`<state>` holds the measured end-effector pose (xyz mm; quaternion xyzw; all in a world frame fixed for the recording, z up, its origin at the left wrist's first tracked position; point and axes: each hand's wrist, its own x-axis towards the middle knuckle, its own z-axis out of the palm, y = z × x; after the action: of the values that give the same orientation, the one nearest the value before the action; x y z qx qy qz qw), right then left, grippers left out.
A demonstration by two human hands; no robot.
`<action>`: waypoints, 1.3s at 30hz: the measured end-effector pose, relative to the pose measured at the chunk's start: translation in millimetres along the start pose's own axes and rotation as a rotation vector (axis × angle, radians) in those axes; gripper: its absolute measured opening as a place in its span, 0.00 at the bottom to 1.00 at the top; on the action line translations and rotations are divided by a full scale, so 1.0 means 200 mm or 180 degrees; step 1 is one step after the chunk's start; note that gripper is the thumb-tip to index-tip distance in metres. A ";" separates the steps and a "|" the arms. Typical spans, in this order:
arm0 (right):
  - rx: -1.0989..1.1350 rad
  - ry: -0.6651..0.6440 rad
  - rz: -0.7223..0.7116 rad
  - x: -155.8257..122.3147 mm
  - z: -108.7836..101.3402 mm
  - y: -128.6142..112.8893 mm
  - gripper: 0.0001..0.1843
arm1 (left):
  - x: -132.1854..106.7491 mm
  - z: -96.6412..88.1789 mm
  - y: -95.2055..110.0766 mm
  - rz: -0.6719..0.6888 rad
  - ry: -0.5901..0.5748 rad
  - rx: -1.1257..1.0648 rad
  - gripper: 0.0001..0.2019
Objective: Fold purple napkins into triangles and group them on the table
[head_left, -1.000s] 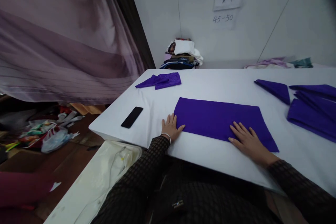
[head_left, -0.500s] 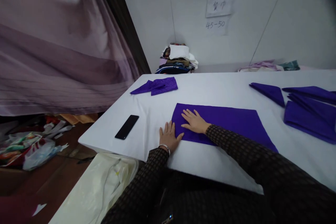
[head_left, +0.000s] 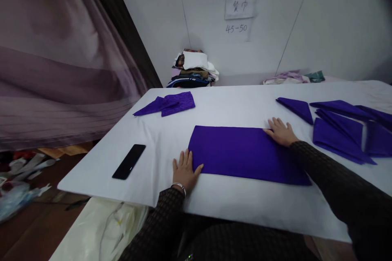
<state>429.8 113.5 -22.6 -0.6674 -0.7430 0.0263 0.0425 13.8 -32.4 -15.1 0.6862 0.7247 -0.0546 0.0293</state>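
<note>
Here's the big white-covered table (head_left: 232, 104), filling most of the foreground, and laid across it, right in front of the person, the wide purple cloth (head_left: 239, 153): a flat, long rectangle, its near edge running just in from the table's front. This looks like a smoothing-and-squaring step, with one side anchored while the other is flattened; the next move, I'd judge, calls for light, even pressure, so the edges don't skew or the cloth slide. Over to the right, a cluster of folded purple cloths (head_left: 339, 132); at far left, smaller purple pieces (head_left: 179, 104), one overlapping another. Now the arms: the right sleeve (head_left: 324, 175) comes in across the cloth's right end, covering that far corner, while the left sleeve (head_left: 167, 208) reaches up from below. And the hands! The right hand (head_left: 281, 131) lies palm down over the far edge, fingers spread past it onto the table, thumb by the cloth's border, nothing gripped. The left hand (head_left: 186, 170) is flat too, fingers fanned beside the left edge, thumb over the near left corner, pinching nothing. Left of it, well apart, the black phone (head_left: 128, 162); on that wrist, a slim bracelet (head_left: 179, 187).
</note>
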 end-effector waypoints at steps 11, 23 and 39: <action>0.0236 0.0042 -0.1229 -0.33 0.10 -0.24 0.39 | 0.30 -0.21 0.20 0.0699 0.0045 -0.0180 0.40; 0.0080 0.0014 -0.1246 -0.32 0.10 -0.23 0.39 | 0.69 -0.08 0.19 0.0186 0.0080 -0.0477 0.45; 0.0322 -0.0190 -0.0790 -0.19 0.01 -0.29 0.42 | 0.74 -0.08 0.17 0.0162 0.0124 -0.0284 0.40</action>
<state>377.2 70.6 -19.3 -0.5663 -0.8185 0.0781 0.0569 40.3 118.8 -17.1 0.7034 0.7092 -0.0080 0.0471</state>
